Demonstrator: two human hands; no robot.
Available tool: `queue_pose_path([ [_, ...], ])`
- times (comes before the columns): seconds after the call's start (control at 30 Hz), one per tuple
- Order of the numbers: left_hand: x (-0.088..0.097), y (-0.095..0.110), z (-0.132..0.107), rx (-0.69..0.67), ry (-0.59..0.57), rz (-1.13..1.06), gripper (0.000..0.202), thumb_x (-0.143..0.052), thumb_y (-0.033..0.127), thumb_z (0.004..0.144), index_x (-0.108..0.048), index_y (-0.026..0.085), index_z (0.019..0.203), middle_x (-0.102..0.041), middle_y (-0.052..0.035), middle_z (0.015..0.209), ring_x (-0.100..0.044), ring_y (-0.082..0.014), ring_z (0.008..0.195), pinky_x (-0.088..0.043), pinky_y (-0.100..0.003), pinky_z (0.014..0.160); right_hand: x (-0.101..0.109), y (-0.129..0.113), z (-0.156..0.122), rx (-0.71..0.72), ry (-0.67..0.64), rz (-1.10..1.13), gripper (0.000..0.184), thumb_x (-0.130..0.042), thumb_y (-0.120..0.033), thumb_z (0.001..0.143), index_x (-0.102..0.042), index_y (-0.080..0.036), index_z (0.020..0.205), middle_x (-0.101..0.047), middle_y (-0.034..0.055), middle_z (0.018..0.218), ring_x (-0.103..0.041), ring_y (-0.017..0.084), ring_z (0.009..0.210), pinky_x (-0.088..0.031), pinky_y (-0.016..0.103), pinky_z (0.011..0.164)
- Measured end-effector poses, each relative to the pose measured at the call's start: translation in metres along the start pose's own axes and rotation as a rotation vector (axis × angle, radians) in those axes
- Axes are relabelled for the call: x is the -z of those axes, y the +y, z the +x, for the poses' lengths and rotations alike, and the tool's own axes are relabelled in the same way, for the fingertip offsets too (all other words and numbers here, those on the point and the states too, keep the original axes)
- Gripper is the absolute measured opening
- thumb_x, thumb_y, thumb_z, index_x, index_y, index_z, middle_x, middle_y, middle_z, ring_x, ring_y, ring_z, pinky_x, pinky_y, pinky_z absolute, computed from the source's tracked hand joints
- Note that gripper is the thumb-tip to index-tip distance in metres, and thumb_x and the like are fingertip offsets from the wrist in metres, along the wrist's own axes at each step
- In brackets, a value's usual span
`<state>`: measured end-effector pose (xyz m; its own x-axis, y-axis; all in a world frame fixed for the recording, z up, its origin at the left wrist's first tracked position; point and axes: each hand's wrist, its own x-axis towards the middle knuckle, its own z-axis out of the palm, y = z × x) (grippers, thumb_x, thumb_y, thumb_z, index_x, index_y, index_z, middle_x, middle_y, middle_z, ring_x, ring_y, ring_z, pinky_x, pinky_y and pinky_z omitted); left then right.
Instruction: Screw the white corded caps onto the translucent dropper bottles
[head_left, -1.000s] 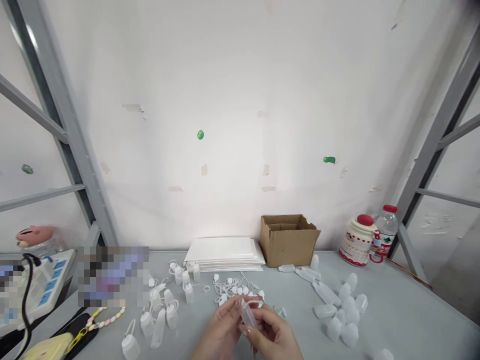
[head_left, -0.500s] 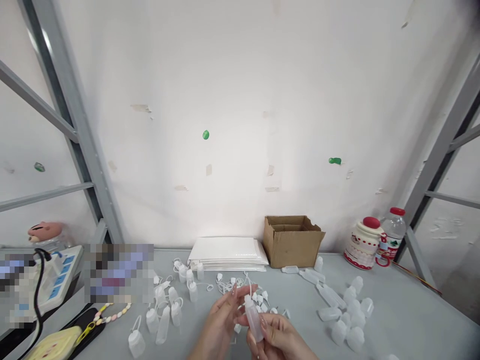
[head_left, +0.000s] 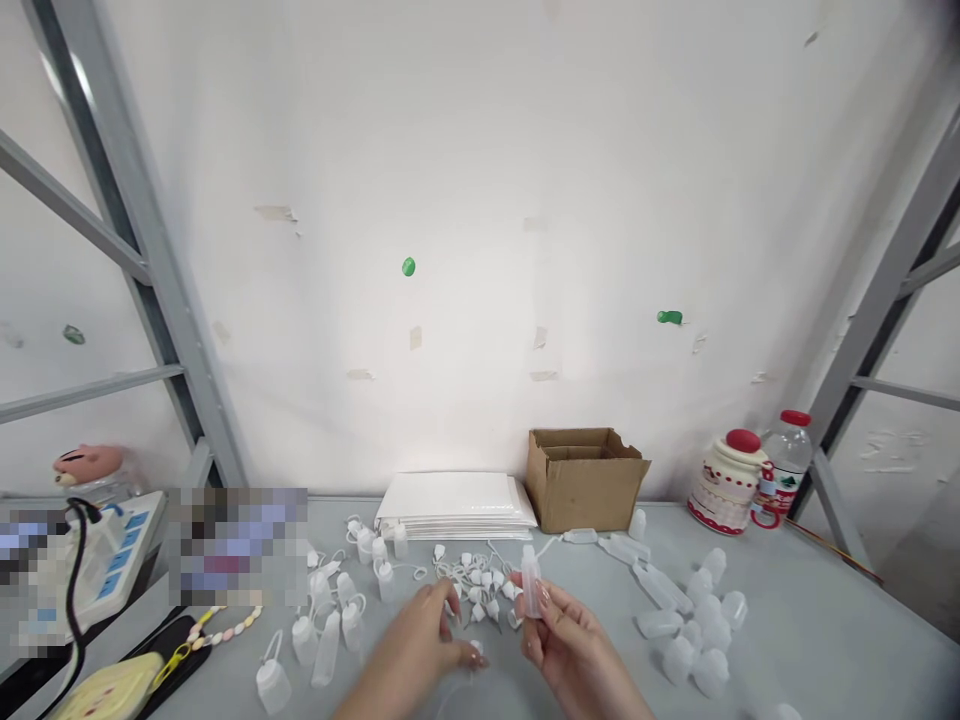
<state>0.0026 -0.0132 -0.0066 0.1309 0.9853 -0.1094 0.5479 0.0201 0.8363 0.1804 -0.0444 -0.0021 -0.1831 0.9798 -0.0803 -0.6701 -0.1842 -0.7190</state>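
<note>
My right hand (head_left: pixel 570 640) grips a small translucent plastic bottle (head_left: pixel 530 582) upright by its lower part, above the grey table (head_left: pixel 810 620). My left hand (head_left: pixel 420 645) is just left of it, fingers curled and tips pinched over a scatter of small white caps with loop tethers (head_left: pixel 480 585); what they pinch, if anything, is too small to make out. Capped bottles (head_left: pixel 330 620) lie to the left. Uncapped bottles (head_left: pixel 697 620) lie to the right.
A stack of white sheets (head_left: pixel 454 505) and an open cardboard box (head_left: pixel 585 480) stand at the wall. A red-lidded jar (head_left: pixel 727 480) and water bottle (head_left: pixel 784 465) sit at the right. A power strip (head_left: pixel 97 555) and yellow case (head_left: pixel 112 690) lie left. Grey shelf posts flank both sides.
My right hand has lifted the bottle up and to the right, away from my left hand. My left hand has dropped toward the caps on the table.
</note>
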Motion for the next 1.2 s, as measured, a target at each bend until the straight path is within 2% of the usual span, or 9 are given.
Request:
queue_pose_path([
  [0.23, -0.020, -0.008, -0.001, -0.158, -0.040, 0.023, 0.014, -0.064, 0.017, 0.054, -0.061, 0.024, 0.065, -0.053, -0.0004, 0.073, -0.049, -0.0228, 0.074, -0.031, -0.029, 0.067, 0.003, 0.013, 0.004, -0.042, -0.034, -0.031, 0.038, -0.081, -0.039, 0.051, -0.071, -0.015, 0.079, -0.062, 0.0000, 0.062, -0.042, 0.003, 0.040, -0.030, 0.018, 0.044],
  [0.33, -0.018, -0.003, 0.000, -0.187, 0.044, -0.023, 0.005, -0.063, 0.023, 0.059, -0.059, 0.023, 0.062, -0.056, -0.0025, 0.076, -0.050, -0.0246, 0.081, -0.034, -0.032, 0.073, 0.002, 0.013, 0.004, -0.039, -0.009, -0.114, 0.035, -0.080, -0.041, 0.051, -0.070, -0.013, 0.071, -0.062, -0.0001, 0.060, -0.044, 0.004, 0.041, -0.030, 0.018, 0.045],
  [0.43, -0.011, 0.008, 0.004, -0.125, 0.066, -0.277, 0.017, -0.059, 0.037, 0.066, -0.052, 0.022, 0.065, -0.058, -0.0020, 0.069, -0.055, -0.0223, 0.073, -0.040, -0.032, 0.067, 0.004, 0.013, 0.005, -0.001, 0.056, -0.252, 0.034, -0.080, -0.042, 0.051, -0.069, -0.013, 0.065, -0.058, -0.0019, 0.054, -0.044, 0.004, 0.041, -0.030, 0.018, 0.045],
  [0.53, -0.007, 0.016, 0.007, -0.031, -0.046, -0.570, 0.032, -0.062, 0.049, 0.061, -0.051, 0.020, 0.070, -0.057, 0.0009, 0.057, -0.056, -0.0183, 0.054, -0.039, -0.027, 0.046, 0.007, 0.015, 0.007, 0.065, 0.089, -0.383, 0.036, -0.079, -0.042, 0.052, -0.070, -0.013, 0.071, -0.058, -0.0022, 0.054, -0.045, 0.006, 0.044, -0.032, 0.020, 0.045],
  [0.6, -0.006, 0.019, 0.008, -0.041, -0.078, -0.653, 0.036, -0.069, 0.047, 0.054, -0.056, 0.017, 0.069, -0.056, 0.0025, 0.051, -0.053, -0.0153, 0.047, -0.038, -0.026, 0.043, 0.009, 0.018, 0.008, 0.093, 0.095, -0.433, 0.037, -0.078, -0.044, 0.052, -0.070, -0.013, 0.071, -0.058, -0.0021, 0.054, -0.045, 0.007, 0.046, -0.033, 0.020, 0.046],
  [0.8, -0.007, 0.019, 0.005, -0.076, -0.017, -0.638, 0.022, -0.072, 0.034, 0.054, -0.067, 0.015, 0.064, -0.056, 0.0034, 0.045, -0.048, -0.0116, 0.043, -0.035, -0.024, 0.044, 0.010, 0.027, 0.009, 0.105, 0.089, -0.500, 0.040, -0.077, -0.047, 0.051, -0.068, -0.013, 0.068, -0.055, -0.0030, 0.050, -0.043, 0.007, 0.042, -0.033, 0.021, 0.044],
  [0.93, -0.004, 0.019, 0.004, -0.140, 0.047, -0.590, 0.017, -0.074, 0.032, 0.051, -0.072, 0.017, 0.061, -0.065, -0.0012, 0.060, -0.054, -0.0156, 0.059, -0.041, -0.026, 0.056, 0.011, 0.030, 0.008, 0.128, 0.086, -0.578, 0.041, -0.075, -0.050, 0.051, -0.067, -0.013, 0.069, -0.054, -0.0030, 0.049, -0.043, 0.009, 0.044, -0.033, 0.021, 0.045],
  [1.07, -0.007, 0.021, 0.002, -0.030, 0.001, -0.745, 0.024, -0.077, 0.036, 0.047, -0.073, 0.019, 0.064, -0.071, -0.0043, 0.072, -0.060, -0.0212, 0.076, -0.044, -0.030, 0.073, 0.010, 0.029, 0.004, 0.294, 0.138, -0.760, 0.035, -0.071, -0.049, 0.057, -0.068, -0.017, 0.070, -0.053, -0.0018, 0.056, -0.046, 0.012, 0.051, -0.037, 0.024, 0.050],
  [1.2, -0.011, 0.019, -0.001, 0.034, -0.045, -0.927, 0.038, -0.081, 0.037, 0.043, -0.072, 0.020, 0.076, -0.072, -0.0050, 0.072, -0.062, -0.0225, 0.083, -0.043, -0.032, 0.079, 0.008, 0.027, -0.002, 0.542, 0.158, -0.971, 0.023, -0.067, -0.042, 0.066, -0.069, -0.020, 0.072, -0.052, -0.0013, 0.060, -0.049, 0.014, 0.054, -0.043, 0.025, 0.055],
])
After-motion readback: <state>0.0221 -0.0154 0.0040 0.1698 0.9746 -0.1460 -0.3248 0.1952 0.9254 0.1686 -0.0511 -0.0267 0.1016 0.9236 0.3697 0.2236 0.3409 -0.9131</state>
